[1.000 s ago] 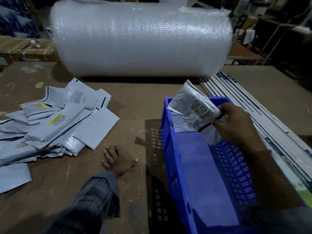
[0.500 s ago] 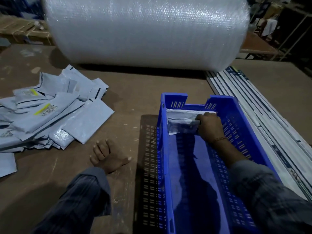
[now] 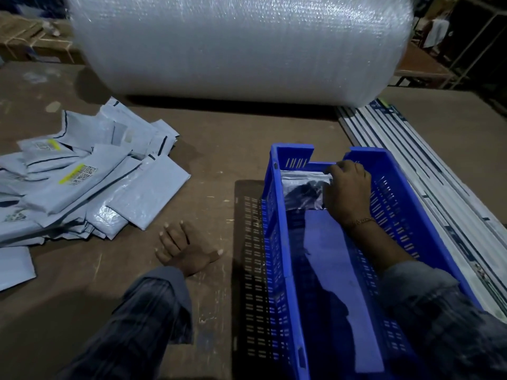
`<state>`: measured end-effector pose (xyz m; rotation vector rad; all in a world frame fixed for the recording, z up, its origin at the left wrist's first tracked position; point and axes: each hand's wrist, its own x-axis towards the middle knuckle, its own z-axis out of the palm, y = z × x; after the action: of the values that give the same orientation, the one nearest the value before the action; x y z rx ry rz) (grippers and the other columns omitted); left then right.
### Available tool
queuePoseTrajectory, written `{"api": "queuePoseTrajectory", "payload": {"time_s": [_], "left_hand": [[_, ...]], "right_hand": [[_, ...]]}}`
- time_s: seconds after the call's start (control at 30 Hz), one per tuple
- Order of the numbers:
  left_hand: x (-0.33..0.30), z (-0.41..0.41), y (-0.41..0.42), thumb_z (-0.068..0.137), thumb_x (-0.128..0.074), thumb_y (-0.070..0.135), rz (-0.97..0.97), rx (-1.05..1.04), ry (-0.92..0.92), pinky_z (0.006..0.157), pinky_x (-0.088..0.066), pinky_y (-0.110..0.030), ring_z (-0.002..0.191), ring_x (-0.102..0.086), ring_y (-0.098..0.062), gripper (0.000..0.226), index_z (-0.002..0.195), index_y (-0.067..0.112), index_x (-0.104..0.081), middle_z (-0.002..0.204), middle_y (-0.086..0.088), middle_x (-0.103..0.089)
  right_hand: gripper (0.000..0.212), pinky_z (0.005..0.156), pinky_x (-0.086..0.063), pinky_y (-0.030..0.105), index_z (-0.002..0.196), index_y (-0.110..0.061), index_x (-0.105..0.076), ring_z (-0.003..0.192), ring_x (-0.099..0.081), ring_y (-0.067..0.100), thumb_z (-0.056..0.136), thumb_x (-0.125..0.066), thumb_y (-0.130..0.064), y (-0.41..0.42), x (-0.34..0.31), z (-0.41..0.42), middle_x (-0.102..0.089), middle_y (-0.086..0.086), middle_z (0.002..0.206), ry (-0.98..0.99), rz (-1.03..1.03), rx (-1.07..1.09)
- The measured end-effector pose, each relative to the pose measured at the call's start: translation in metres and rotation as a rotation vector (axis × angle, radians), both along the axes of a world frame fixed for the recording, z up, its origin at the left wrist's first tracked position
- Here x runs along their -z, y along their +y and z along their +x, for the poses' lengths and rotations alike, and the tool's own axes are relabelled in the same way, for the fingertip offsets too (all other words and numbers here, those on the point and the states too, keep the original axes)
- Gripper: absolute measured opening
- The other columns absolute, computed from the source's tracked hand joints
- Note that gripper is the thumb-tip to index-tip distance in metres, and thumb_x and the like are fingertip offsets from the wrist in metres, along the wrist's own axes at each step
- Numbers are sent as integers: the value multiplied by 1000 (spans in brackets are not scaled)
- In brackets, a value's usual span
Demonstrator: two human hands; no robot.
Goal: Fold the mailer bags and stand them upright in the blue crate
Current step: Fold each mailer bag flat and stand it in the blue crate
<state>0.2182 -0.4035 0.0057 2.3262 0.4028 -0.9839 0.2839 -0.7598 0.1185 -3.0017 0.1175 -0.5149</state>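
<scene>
Head view: right hand [image 3: 346, 187] pinches folded mailer bag [image 3: 301, 192] — left hand [image 3: 184, 247] spread flat.

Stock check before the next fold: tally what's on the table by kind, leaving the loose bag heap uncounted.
Blue crate: 1
Mailer bags standing in the crate: 1 seen, held by the right hand
Bubble wrap roll: 1
Hands: 2, the left hand resting on the table
Total: 5
</scene>
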Motion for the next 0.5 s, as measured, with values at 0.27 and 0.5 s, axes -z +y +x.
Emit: {"api": "queuePoseTrajectory", "payload": {"time_s": [0.27,0.5], "left_hand": [[1,-32,18,93,-64,68,59,-15,-435,126,2,-58,159,19,-35,106,168,31,1,172,-14,24],[27,-76,141,99,-18,74,157,225,-594,125,-21,-52,158,-23,-27,82,166,28,-26,173,3,-22]], "right_hand": [[16,91,-51,48,107,-16,-72,101,-61,28,93,-70,-23,118,-76,-44,-70,6,105,-123,147,-253],[23,87,-53,44,114,-22,-70,98,-62,23,96,-64,-36,230,-63,-64,-67,1,106,52,100,-429]]}}
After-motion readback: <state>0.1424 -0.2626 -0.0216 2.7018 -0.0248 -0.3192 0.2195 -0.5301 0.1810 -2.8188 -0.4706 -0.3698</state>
